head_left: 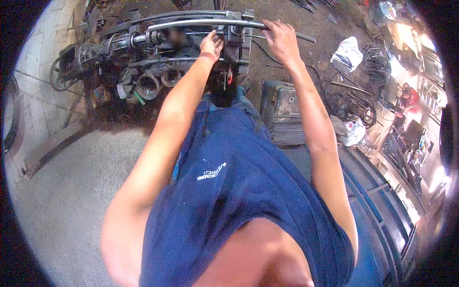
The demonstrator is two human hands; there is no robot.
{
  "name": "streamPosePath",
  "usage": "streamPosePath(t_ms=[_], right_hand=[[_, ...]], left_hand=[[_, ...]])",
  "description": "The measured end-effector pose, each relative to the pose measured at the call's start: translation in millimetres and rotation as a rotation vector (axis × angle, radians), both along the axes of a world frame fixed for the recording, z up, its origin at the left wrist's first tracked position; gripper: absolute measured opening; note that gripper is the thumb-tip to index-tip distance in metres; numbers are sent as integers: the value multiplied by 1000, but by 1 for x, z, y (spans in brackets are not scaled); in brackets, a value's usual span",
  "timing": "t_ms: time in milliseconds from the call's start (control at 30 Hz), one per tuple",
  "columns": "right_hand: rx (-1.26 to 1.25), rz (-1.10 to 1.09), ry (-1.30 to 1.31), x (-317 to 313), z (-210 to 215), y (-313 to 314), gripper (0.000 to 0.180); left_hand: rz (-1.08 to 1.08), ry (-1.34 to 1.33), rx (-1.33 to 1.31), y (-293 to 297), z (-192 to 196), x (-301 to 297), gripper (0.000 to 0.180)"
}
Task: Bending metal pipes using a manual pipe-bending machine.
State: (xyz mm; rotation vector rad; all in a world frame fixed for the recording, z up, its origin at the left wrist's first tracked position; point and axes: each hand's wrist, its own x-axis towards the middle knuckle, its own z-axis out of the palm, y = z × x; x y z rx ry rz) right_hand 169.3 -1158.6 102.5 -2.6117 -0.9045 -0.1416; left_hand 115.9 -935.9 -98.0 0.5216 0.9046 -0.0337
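A long grey metal bar (196, 22) lies lengthwise over a dark, greasy lathe-like machine (114, 45), its right end sticking out past the machine. My right hand (281, 39) is closed on the bar near that end, fingers bent over its far side. Above the middle of the machine is my left hand (211, 46), palm partly turned up and fingers apart, with nothing visible in it. It is close to a thin rod (198, 33) that runs below the bar. A dark upright block (235, 36) stands between my hands.
Below the machine sit two round hollow metal parts (148, 86). A handwheel (62, 71) is at its left end. A worn metal box (287, 100) stands right of my legs. Cable coils (354, 105) and white sacks (347, 53) lie farther right, where another person (409, 98) crouches.
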Motion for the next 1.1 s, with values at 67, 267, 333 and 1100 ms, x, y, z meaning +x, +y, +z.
streamPosePath(t_ms=[67, 267, 333, 1100], right_hand=[[-2, -42, -38, -5, -6, -4, 30], [-37, -203, -23, -54, 6, 15, 43], [-32, -275, 83, -84, 16, 28, 50], [804, 20, 571, 132, 201, 152, 18]], left_hand=[[-3, 19, -6, -7, 8, 3, 54], [16, -10, -160, 13, 41, -4, 54], [59, -54, -260, 27, 53, -22, 59], [368, 5, 6, 231, 88, -242, 48]])
